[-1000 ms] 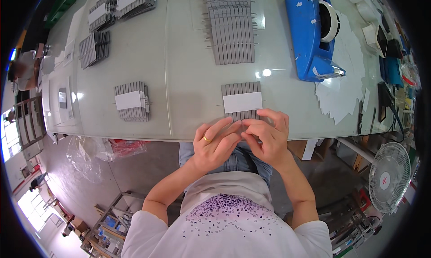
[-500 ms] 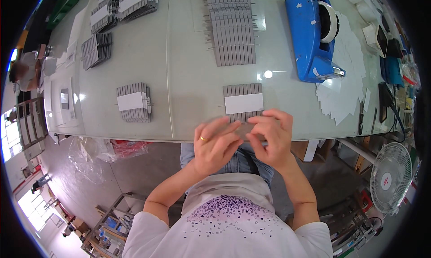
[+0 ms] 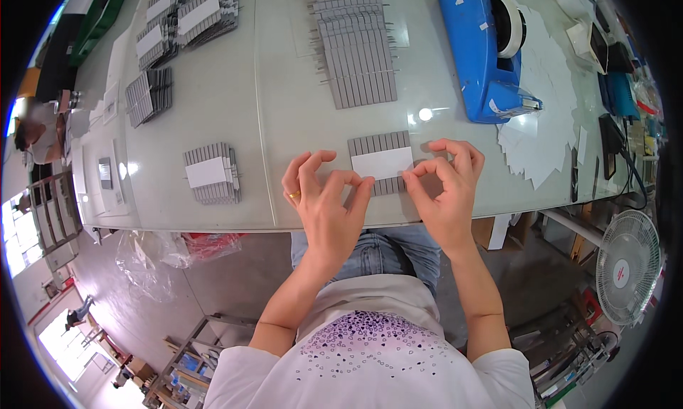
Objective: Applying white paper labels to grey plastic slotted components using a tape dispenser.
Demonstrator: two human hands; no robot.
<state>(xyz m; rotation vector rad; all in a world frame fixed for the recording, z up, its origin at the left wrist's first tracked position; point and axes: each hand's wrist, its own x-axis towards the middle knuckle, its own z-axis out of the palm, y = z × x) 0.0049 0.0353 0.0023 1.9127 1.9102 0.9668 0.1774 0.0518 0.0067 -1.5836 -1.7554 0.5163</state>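
A flat row of grey strips (image 3: 388, 188) lies on the table in front of me, with a white paper label (image 3: 383, 163) across its middle. At the label's lower left corner my left hand (image 3: 324, 199) pinches thumb and forefinger together. My right hand (image 3: 448, 188) makes a like pinch at the label's right edge, its other fingers raised. Whatever is between the fingertips is too small or too clear to make out. Left of my hands sits a labelled stack of the same grey strips (image 3: 211, 193).
Ahead lies a long row of grey strips (image 3: 361, 75). Several labelled bundles (image 3: 199, 16) sit at the far left, near an unlabelled bundle (image 3: 149, 97). A blue tape dispenser (image 3: 473, 60) stands at the right, beside white paper sheets (image 3: 530, 156). A fan (image 3: 627, 267) stands beyond the table's right edge.
Both hands have moved forward from the table's near edge onto the label and spread apart, each now pinching at one side of it. The view has shifted slightly.
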